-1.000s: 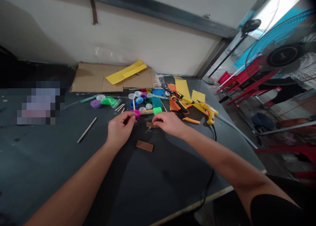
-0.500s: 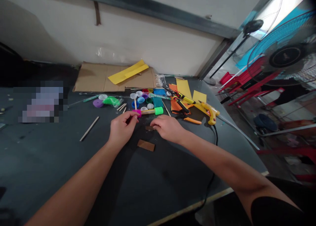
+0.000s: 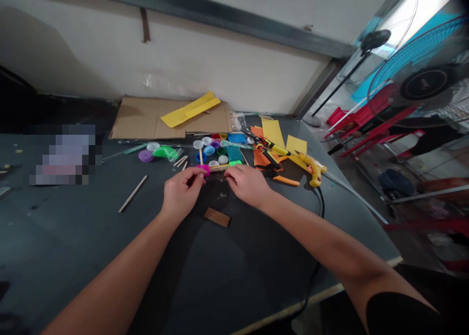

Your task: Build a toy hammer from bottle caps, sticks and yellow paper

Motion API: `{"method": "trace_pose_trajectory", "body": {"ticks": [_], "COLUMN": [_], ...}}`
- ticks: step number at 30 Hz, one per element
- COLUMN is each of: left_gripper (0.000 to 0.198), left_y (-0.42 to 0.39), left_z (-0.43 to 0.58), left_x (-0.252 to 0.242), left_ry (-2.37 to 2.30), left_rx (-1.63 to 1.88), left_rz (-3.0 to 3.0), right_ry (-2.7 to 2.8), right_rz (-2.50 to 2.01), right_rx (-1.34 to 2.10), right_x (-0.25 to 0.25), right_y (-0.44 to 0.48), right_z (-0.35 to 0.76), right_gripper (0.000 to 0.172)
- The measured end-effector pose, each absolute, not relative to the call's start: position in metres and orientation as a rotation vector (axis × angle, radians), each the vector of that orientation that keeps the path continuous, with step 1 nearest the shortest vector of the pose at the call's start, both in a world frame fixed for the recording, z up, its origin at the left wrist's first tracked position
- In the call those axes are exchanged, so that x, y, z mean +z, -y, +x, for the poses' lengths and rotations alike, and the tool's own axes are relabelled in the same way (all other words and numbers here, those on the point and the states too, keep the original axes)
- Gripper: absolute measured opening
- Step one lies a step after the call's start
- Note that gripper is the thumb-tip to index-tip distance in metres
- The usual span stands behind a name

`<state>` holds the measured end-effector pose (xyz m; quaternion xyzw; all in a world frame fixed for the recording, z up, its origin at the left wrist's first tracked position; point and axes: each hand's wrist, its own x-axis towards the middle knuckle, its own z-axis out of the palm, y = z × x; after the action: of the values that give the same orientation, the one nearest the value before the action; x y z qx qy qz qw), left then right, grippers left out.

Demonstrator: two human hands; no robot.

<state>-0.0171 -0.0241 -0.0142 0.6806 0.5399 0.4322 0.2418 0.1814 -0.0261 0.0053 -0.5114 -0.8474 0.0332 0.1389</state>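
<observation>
Hands at a stick piece with pink and green ends

The stick piece (image 3: 219, 167) lies across the middle of the frame, a bundle of thin sticks with a pink cap (image 3: 205, 169) at its left end and a green cap (image 3: 235, 163) at its right. The left hand (image 3: 182, 191) pinches the pink cap between thumb and fingers. The right hand (image 3: 249, 184) is just below the green cap, its fingers curled in; whether they grip anything I cannot tell. A pale stick (image 3: 201, 155) rises from beside the pink cap.

Below the hands, at centre, a small brown cardboard piece (image 3: 217, 217) lies flat on the dark table (image 3: 252, 266). Left of the left hand, a lone stick (image 3: 133, 194) lies slanted. Just above the stick piece is a cluster of bottle caps in blue, white and purple, with a purple roll (image 3: 145, 156) and a green packet (image 3: 165, 152) further left. Right of centre lie orange paper, pliers with black and yellow handles, and a yellow glue gun (image 3: 314, 171), its black cord running down toward the lower right. In the upper middle, a folded yellow strip (image 3: 190, 110) rests on a cardboard sheet (image 3: 135, 117) by the wall. A fan (image 3: 421, 83) and red chairs fill the upper right
</observation>
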Motion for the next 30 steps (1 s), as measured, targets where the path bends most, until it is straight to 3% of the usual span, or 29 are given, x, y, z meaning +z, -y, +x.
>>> {"method": "trace_pose_trajectory", "body": {"ticks": [5,16,23,30], "left_gripper": [0.014,0.014,0.014,0.015], "left_y": [0.024,0.023,0.024,0.023], "left_z": [-0.017,-0.016,-0.017,-0.016], "left_x": [-0.013,-0.014,-0.014,-0.015], "left_ry": [-1.468,-1.431,-1.454,-1.453], "left_rx": [1.189,1.196,1.185,1.177], "left_rz": [1.864,1.912,1.905,1.909], "right_ry": [2.629,2.486,2.654,2.605], "right_rz": [-1.417,-1.372,-1.201,-1.167], "right_rx": [-0.023,0.325,0.127,0.209], "right_x": [0.002,0.005,0.001,0.002], "right_y": [0.018,0.036,0.043,0.037], "right_z": [0.176,0.191,0.186,0.189], "right_gripper": [0.023,0.019,0.025,0.022]}}
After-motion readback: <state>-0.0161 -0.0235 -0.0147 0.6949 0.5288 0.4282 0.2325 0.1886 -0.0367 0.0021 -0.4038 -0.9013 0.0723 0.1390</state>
